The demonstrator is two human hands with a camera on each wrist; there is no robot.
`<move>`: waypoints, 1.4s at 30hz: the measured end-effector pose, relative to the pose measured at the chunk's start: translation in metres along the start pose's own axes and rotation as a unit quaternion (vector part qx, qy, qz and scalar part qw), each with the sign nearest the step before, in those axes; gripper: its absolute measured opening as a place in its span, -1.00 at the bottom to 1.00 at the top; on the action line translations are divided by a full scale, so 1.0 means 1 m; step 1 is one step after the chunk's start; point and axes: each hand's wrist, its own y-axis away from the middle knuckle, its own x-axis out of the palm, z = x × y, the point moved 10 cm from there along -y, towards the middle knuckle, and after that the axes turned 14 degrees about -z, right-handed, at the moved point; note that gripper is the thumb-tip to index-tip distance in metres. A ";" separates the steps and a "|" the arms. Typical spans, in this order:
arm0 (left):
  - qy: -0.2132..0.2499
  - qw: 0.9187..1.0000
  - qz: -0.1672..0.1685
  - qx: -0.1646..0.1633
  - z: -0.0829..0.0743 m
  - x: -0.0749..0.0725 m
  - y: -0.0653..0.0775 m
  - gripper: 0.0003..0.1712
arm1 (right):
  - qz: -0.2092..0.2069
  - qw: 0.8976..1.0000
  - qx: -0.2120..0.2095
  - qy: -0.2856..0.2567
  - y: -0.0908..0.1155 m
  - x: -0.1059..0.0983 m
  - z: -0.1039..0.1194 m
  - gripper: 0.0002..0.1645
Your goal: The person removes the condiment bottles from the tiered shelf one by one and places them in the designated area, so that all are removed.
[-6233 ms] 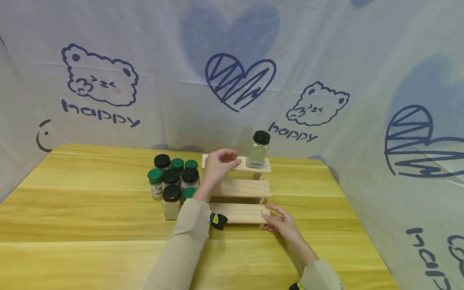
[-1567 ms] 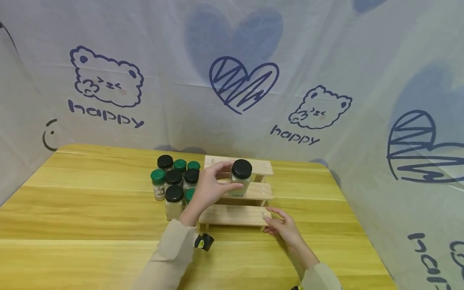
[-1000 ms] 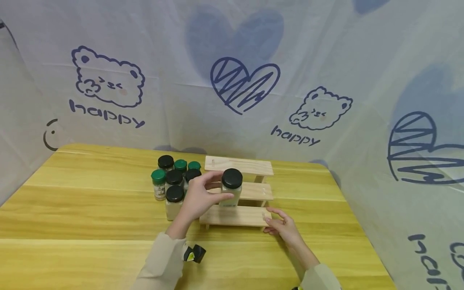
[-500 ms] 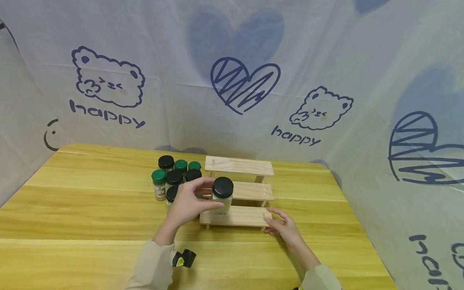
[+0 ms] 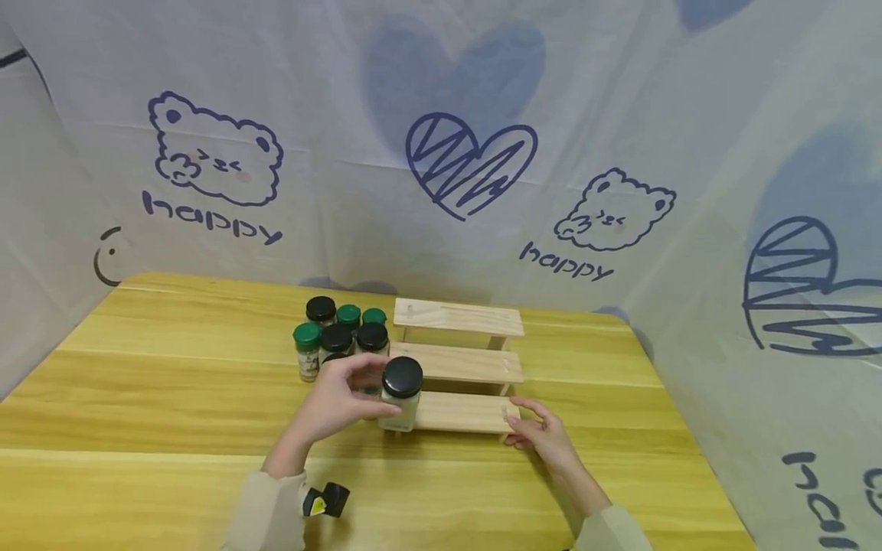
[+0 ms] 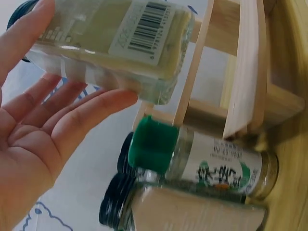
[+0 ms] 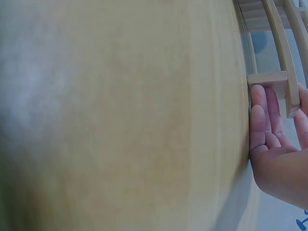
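My left hand grips a square glass spice jar with a black lid, thumb on the near side. The jar is nearly upright in front of the left end of the lowest step of a wooden three-step rack. In the left wrist view, pale greenish contents and a barcode label show on the held jar; it is apart from the jars beyond. My right hand holds the right end of the lowest step. In the right wrist view, its fingers lie below that step, by a rack leg.
Left of the rack, several spice jars stand close together, among them a green-lidded jar and a black-lidded jar. My left hand partly hides this group. A printed cloth hangs behind the wooden table.
The black-lidded spice jar stood on the rack's top step; my left hand took it and has carried it down, leftward and nearer. My right hand keeps its hold on the rack.
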 end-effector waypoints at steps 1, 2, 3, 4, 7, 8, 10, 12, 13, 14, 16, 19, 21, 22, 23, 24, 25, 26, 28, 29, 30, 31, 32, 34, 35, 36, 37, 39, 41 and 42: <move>0.004 1.000 0.002 -0.002 0.001 -0.001 0.001 -0.38 | 0.001 1.000 -0.001 0.003 0.000 0.000 0.000 -0.42; 0.005 1.000 0.003 -0.005 0.001 -0.003 0.002 -0.37 | 0.003 1.000 -0.002 0.005 0.000 0.000 -0.001 -0.42; 0.009 1.000 0.007 -0.008 0.002 -0.004 0.003 -0.37 | 0.003 1.000 -0.003 0.008 0.000 0.000 -0.001 -0.42; 0.011 1.000 0.009 -0.010 0.003 -0.006 0.004 -0.36 | 0.004 1.000 -0.004 0.011 0.000 0.000 -0.001 -0.42; 0.013 1.000 0.016 -0.017 0.006 -0.012 0.006 -0.35 | 0.005 1.000 -0.003 0.015 0.000 -0.001 -0.002 -0.42; 0.013 1.000 0.018 -0.019 0.008 -0.014 0.006 -0.35 | 0.006 1.000 -0.002 0.014 0.000 -0.001 -0.003 -0.42; 0.010 0.999 0.022 -0.024 0.010 -0.020 0.008 -0.35 | 0.004 1.000 -0.002 0.014 0.000 -0.001 -0.002 -0.42; 0.005 0.999 0.024 -0.029 0.013 -0.025 0.009 -0.36 | 0.002 1.000 -0.002 0.013 0.000 -0.001 -0.002 -0.42; -0.001 0.999 0.024 -0.034 0.015 -0.027 0.010 -0.35 | 0.001 1.000 -0.002 0.014 0.000 -0.001 -0.002 -0.42; -0.009 0.999 0.024 -0.036 0.016 -0.030 0.011 -0.35 | 0.000 1.000 -0.003 0.014 0.000 -0.001 -0.002 -0.42; -0.019 0.999 0.022 -0.038 0.018 -0.035 0.012 -0.34 | 0.001 1.000 -0.003 0.015 0.000 -0.001 -0.002 -0.42; -0.036 0.998 0.013 -0.046 0.021 -0.043 0.015 -0.31 | 0.001 1.000 0.000 0.014 -0.001 -0.001 -0.003 -0.42; -0.043 0.998 0.009 -0.049 0.022 -0.048 0.016 -0.29 | 0.000 1.000 0.001 0.013 -0.001 -0.001 -0.003 -0.42; -0.043 0.998 0.009 -0.050 0.023 -0.050 0.017 -0.29 | 0.000 1.000 0.000 0.011 -0.002 -0.001 -0.003 -0.43; -0.042 0.998 0.010 -0.052 0.023 -0.052 0.018 -0.28 | 0.000 1.000 0.000 0.009 -0.002 0.000 -0.002 -0.43; -0.042 0.998 0.012 -0.052 0.023 -0.054 0.019 -0.28 | -0.001 1.000 0.000 0.008 -0.001 0.000 -0.002 -0.42; -0.043 0.998 0.015 -0.053 0.024 -0.055 0.020 -0.28 | 0.000 1.000 0.000 0.007 -0.001 0.000 -0.001 -0.42; -0.043 0.997 0.018 -0.055 0.024 -0.057 0.021 -0.28 | -0.001 1.000 0.000 0.007 -0.001 0.000 -0.001 -0.42; -0.046 0.997 0.022 -0.056 0.025 -0.061 0.023 -0.28 | -0.002 1.000 0.001 0.006 0.000 -0.001 -0.001 -0.42; -0.050 0.997 0.023 -0.055 0.026 -0.063 0.023 -0.28 | -0.003 1.000 0.002 0.006 0.000 -0.001 -0.001 -0.42; -0.052 0.997 0.026 -0.052 0.026 -0.064 0.023 -0.29 | -0.004 1.000 0.003 0.005 0.000 -0.001 -0.001 -0.42; -0.051 0.997 0.028 -0.050 0.027 -0.066 0.024 -0.29 | -0.005 1.000 0.003 0.005 0.000 -0.001 -0.001 -0.42; -0.049 0.997 0.031 -0.046 0.027 -0.067 0.024 -0.30 | -0.006 1.000 0.003 0.005 0.000 -0.001 -0.001 -0.42; -0.046 0.998 0.035 -0.037 0.027 -0.071 0.026 -0.33 | -0.005 1.000 0.003 0.003 0.000 -0.001 -0.001 -0.41; -0.043 0.998 0.037 -0.032 0.026 -0.073 0.027 -0.34 | -0.004 1.000 0.003 0.003 0.000 -0.001 -0.001 -0.41; -0.041 0.998 0.038 -0.027 0.026 -0.076 0.028 -0.35 | -0.003 1.000 0.003 0.003 0.000 -0.001 -0.001 -0.41; -0.040 0.998 0.039 -0.023 0.026 -0.078 0.029 -0.36 | -0.002 1.000 0.004 0.002 0.000 0.000 -0.001 -0.41; -0.045 0.998 0.038 -0.016 0.027 -0.084 0.032 -0.37 | -0.002 1.000 0.005 0.002 0.000 0.000 -0.001 -0.42; -0.049 0.998 0.036 -0.013 0.029 -0.090 0.035 -0.37 | -0.002 1.000 0.006 0.002 0.001 0.000 -0.001 -0.42; -0.051 0.998 0.035 -0.015 0.031 -0.093 0.035 -0.38 | -0.003 1.000 0.006 0.002 0.001 0.000 -0.001 -0.42</move>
